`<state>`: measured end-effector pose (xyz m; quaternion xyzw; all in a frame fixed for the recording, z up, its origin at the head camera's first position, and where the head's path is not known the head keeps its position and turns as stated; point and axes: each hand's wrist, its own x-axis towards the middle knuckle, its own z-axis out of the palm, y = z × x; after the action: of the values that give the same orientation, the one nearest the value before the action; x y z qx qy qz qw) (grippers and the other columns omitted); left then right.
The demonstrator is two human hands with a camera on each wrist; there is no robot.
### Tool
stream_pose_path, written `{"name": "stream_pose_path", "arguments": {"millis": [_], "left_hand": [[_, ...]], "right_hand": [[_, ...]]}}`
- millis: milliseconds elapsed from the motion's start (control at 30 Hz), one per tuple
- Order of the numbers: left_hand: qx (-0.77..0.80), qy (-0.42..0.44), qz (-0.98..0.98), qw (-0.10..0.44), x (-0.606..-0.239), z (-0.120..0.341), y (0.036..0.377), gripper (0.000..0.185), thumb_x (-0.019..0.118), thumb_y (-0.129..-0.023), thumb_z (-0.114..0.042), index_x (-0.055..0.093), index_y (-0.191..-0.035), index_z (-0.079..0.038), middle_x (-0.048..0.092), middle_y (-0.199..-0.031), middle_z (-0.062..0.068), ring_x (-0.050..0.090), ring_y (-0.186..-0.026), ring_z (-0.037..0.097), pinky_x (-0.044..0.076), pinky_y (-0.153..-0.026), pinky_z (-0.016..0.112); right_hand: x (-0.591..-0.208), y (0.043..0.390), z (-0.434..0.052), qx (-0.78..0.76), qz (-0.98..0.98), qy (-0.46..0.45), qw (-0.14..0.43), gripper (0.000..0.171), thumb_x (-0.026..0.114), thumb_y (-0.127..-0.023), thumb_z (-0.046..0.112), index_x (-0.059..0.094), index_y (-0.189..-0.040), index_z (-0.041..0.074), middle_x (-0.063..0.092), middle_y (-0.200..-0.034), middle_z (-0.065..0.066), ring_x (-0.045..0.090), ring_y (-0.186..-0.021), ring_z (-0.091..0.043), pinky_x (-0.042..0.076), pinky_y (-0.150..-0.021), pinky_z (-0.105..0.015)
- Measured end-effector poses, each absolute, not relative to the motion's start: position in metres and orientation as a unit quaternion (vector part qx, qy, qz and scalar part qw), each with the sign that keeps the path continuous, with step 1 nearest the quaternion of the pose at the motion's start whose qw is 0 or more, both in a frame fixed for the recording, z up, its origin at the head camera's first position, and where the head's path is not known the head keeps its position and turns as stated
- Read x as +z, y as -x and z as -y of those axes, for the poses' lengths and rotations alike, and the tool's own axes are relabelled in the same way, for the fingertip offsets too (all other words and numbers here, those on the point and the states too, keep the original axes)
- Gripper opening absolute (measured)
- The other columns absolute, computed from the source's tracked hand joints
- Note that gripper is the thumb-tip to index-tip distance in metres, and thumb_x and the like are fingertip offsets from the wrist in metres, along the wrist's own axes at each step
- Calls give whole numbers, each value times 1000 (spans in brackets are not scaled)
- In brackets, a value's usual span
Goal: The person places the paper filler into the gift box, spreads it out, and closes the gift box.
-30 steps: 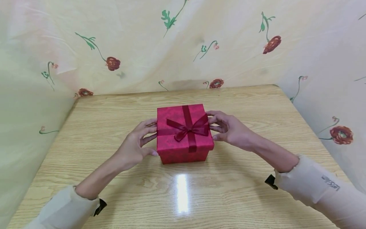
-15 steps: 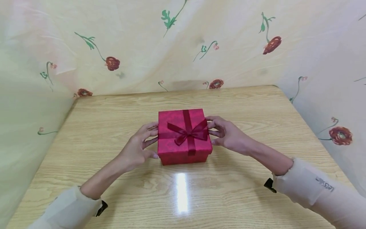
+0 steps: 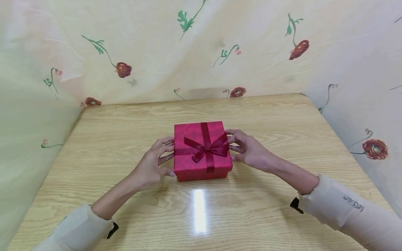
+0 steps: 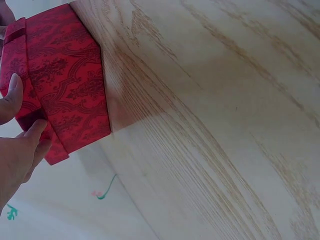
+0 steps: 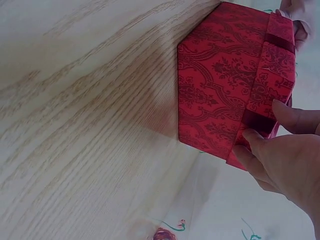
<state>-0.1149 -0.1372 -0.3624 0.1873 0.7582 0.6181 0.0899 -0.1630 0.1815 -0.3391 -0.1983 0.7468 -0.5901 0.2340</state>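
A square red gift box [image 3: 201, 175] with a dark damask pattern stands on the table, its lid [image 3: 190, 134] over the top. A dark red ribbon bow [image 3: 207, 150] crosses the lid. My left hand [image 3: 149, 166] holds the lid's left side, thumb near the front corner and fingers along the edge. Opposite it, my right hand [image 3: 255, 151] holds the lid's right side with bent fingers and thumb. Both wrist views show fingertips on the lid's rim by the ribbon, with the box body [image 4: 67, 80] below it. The inside of the box is hidden.
The wooden table [image 3: 125, 118] runs back to a pale cloth [image 3: 150, 45] printed with red flowers. More of this cloth hangs at the left and right. A bright light reflection lies on the table in front of the box.
The lid has come down and slightly toward me over the box body, held by both hands, which lowered with it. The box body has stayed in place.
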Motion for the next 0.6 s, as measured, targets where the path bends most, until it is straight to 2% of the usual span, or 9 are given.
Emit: {"name": "stream_pose_path", "arguments": {"millis": [233,367,467,600], "left_hand": [[609,-194,-764,93,-364,138,115,62,70,-70,24,48,-126,13,26,-151,10,40,-133,35,40,-104,46],[536,-213,-812,85,-362,139,113,74,73,-72,18,41,-138,11,22,-155,10,34,-137,33,39,-105,41],[438,-215,-870,68,-359,143,107,82,74,-75,12,32,-146,7,17,-158,11,25,-142,33,36,-107,43],[351,-178,-918,42,-352,152,100,84,71,-86,-4,19,-152,0,7,-161,7,8,-146,31,19,-114,53]], "right_hand": [[-341,164,-183,-585,-749,206,234,30,50,-80,-27,44,-105,-11,20,-154,-16,35,-135,-42,50,-91,-30],[-342,164,-187,-545,-780,227,208,32,56,-82,-22,50,-111,-10,24,-153,-16,34,-136,-40,44,-100,-38],[-342,162,-193,-497,-817,238,169,39,63,-85,-12,53,-123,-8,28,-152,-17,30,-139,-38,36,-107,-44],[-339,156,-203,-418,-873,227,107,51,62,-95,12,44,-140,-3,27,-154,-15,23,-142,-35,29,-110,-53]]}}
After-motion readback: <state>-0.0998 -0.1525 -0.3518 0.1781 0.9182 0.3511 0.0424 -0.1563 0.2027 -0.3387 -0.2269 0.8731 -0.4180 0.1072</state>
